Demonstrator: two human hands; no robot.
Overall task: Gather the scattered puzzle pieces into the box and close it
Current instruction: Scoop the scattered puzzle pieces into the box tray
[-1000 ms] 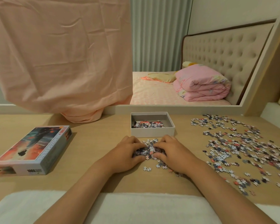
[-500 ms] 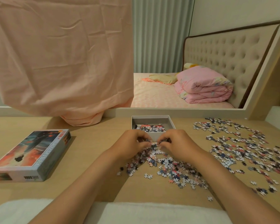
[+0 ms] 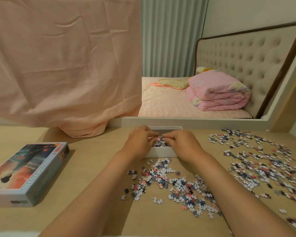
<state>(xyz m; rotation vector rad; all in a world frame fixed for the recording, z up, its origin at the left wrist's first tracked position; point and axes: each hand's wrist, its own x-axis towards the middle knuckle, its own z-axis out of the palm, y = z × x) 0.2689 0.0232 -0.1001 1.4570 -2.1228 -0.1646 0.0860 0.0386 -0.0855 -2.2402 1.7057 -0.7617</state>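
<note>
White box tray (image 3: 161, 152) sits on the wooden desk (image 3: 96, 168) near its far edge, centre of view, w/ some puzzle pieces (image 3: 158, 144) already inside. Both hands are over the tray opening, fingertips meeting in the middle. Left hand (image 3: 140, 142) is cupped, fingers curled in toward the right; right hand (image 3: 181, 142) likewise, curled toward the left. Pieces show between the fingertips, but can't tell if either hand is actually gripping any or just resting on the pile.

Just in front of the tray, between the forearms, lies a loose patch of scattered pieces (image 3: 171, 183), spreading toward the near right. A bigger spread of pieces (image 3: 263, 163) covers the desk's right side, well apart from the tray.

Box lid (image 3: 26, 171) w/ printed picture lies flat, art side up, at the desk's left, well apart from the tray.

Behind the desk: a peach cloth (image 3: 63, 62) hangs over the left, its lower end bunched on the desk. To the right, a bed w/ a folded pink quilt (image 3: 217, 93) and tufted headboard (image 3: 243, 53).
</note>
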